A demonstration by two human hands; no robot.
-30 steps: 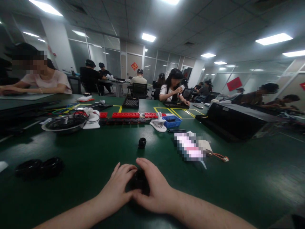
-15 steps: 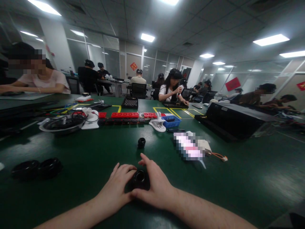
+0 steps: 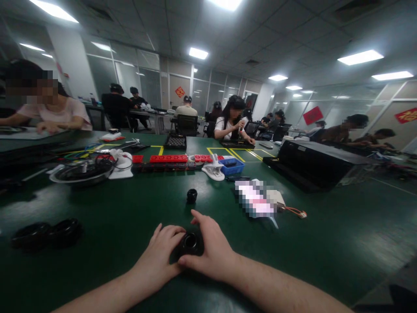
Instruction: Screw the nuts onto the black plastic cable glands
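A round black part with a hole in its top (image 3: 190, 241) stands on the green table (image 3: 137, 204), close to me. My left hand (image 3: 161, 252) curves round its left side and my right hand (image 3: 211, 248) round its right side, so both hold it between them. The thumbs come together at its near side. Just beyond my fingertips sits a smaller black ring-like part (image 3: 192, 196). Two larger black rings (image 3: 31, 235) (image 3: 66, 231) lie side by side at the left.
Farther back are a metal bowl (image 3: 81, 173), a row of red blocks (image 3: 168, 158), a white clamp (image 3: 214, 168) and a blue basket (image 3: 232, 167). At the right lie a blurred packet (image 3: 256, 200) and a large black case (image 3: 312, 163). People sit around.
The view has shifted slightly, so the table objects appear a little farther left. Both hands keep nearly the same pose around the black part.
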